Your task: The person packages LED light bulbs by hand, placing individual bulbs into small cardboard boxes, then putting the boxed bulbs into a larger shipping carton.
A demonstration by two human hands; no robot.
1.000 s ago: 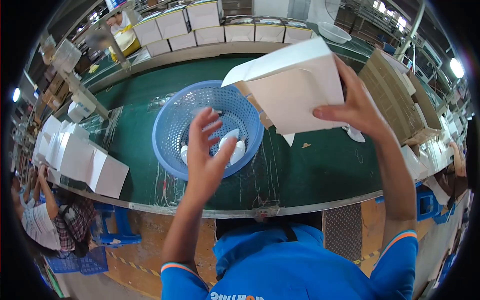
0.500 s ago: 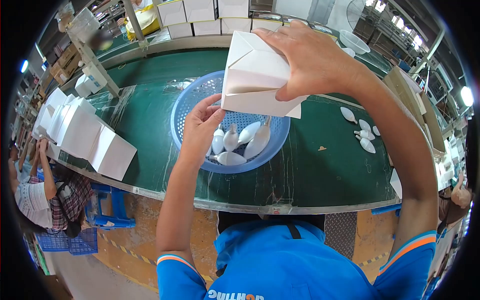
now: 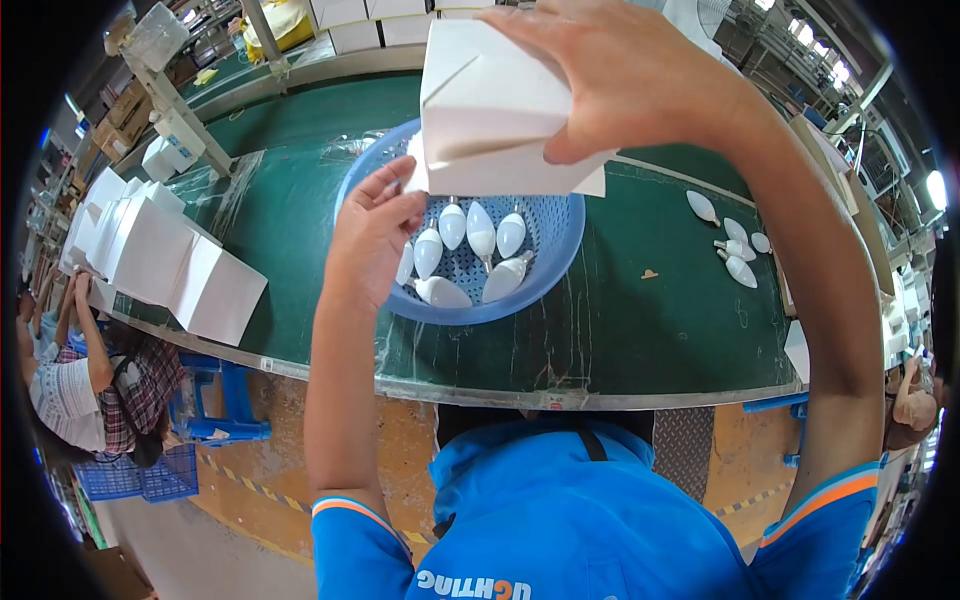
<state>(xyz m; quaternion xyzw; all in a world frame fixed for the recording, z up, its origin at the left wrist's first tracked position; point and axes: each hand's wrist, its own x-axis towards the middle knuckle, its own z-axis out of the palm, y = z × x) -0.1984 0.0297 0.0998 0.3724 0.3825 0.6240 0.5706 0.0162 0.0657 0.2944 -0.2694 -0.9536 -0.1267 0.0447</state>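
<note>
My right hand grips a white cardboard box from its far side, thumb on the near face, holding it tilted above a blue perforated basket. At the box's lower left corner, my left hand has fingers and thumb closed around a white flap. The box's inside is hidden from me. Below it, several white candle-shaped light bulbs lie loose in the basket.
Several more bulbs lie on the green tabletop at right. Stacked white boxes stand at left, beside a seated person. More white boxes line the back shelf. A cardboard carton is at far right.
The box has shifted slightly left and up in view, with both hands. A flap now shows at its left side by my left fingers. More bulbs are visible in the basket.
</note>
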